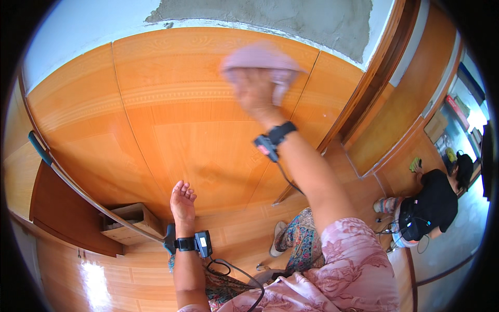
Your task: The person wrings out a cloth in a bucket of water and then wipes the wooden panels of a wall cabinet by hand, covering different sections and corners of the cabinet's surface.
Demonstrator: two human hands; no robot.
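Observation:
My right hand (255, 93) is spread on a pink cloth (261, 56), holding it at the upper part of an orange wood wall panel (202, 148). Both hand and cloth are blurred. My left hand (182, 201) is raised in front of the lower panel, with its fingers loosely curled and nothing in them. Each wrist wears a black strap with a small cabled device. Behind the left wrist runs a metal pole (105, 208) with a teal grip; its lower end meets a dark teal part partly hidden by that wrist.
An open cardboard box (134, 224) stands on the wood-look floor (144, 273) by a brown cabinet (62, 210). A door frame (366, 85) rises on the right. Farther right, another person (425, 206) bends, one hand on a green cloth (415, 164). Bare grey plaster (273, 17) shows above the panel.

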